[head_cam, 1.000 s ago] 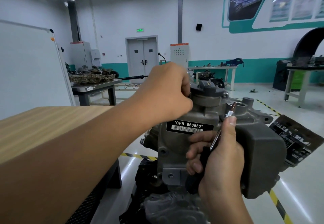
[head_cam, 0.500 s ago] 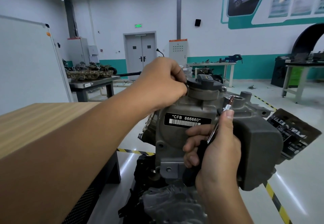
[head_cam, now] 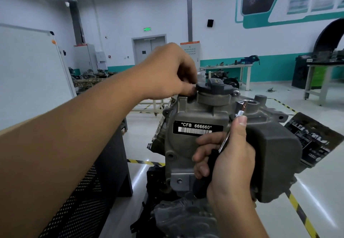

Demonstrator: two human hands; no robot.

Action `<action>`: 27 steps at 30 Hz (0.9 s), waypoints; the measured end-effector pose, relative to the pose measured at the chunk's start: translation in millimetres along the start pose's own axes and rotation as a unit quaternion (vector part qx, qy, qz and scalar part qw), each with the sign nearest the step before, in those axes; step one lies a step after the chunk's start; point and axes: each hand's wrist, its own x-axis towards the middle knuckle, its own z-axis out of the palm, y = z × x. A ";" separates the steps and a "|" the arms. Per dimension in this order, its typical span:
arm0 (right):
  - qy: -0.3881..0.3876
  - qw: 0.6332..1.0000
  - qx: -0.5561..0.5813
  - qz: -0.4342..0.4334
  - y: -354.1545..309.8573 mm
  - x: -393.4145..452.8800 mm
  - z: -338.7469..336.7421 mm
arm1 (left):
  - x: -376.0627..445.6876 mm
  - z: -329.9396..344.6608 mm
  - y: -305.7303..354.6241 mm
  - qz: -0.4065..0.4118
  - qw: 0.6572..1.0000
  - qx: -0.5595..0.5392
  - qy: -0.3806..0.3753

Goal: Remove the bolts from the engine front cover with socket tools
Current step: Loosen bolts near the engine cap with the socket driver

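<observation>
The left hand (head_cam: 167, 72) curled its fingers at the top rear of the engine front cover (head_cam: 188, 144), beside the black cap (head_cam: 216, 87); what they pinched was hidden. The right hand (head_cam: 229, 159) gripped a driver tool (head_cam: 226, 139), its handle mostly covered, tip pointing up.

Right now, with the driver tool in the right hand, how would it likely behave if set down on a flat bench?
The driver tool looks stiff: a thin metal shaft on a black handle, gripped by the right hand. Both parts look round, so it would probably roll. It seems light, since the one hand holds it upright near the engine front cover.
</observation>
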 end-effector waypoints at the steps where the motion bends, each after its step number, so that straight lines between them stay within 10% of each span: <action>1: 0.000 1.000 0.000 -0.001 0.1 0.0 -0.3 | 2.8 -1.2 0.6 0.008 1.000 0.021 -0.009; 13: -0.014 1.000 0.008 0.001 1.5 0.4 -1.8 | 7.9 -1.0 -12.4 0.202 0.965 0.164 -0.044; 27: -0.021 1.000 0.008 0.006 -4.8 -4.6 0.8 | 9.8 3.8 -22.9 0.063 0.989 -0.118 -0.061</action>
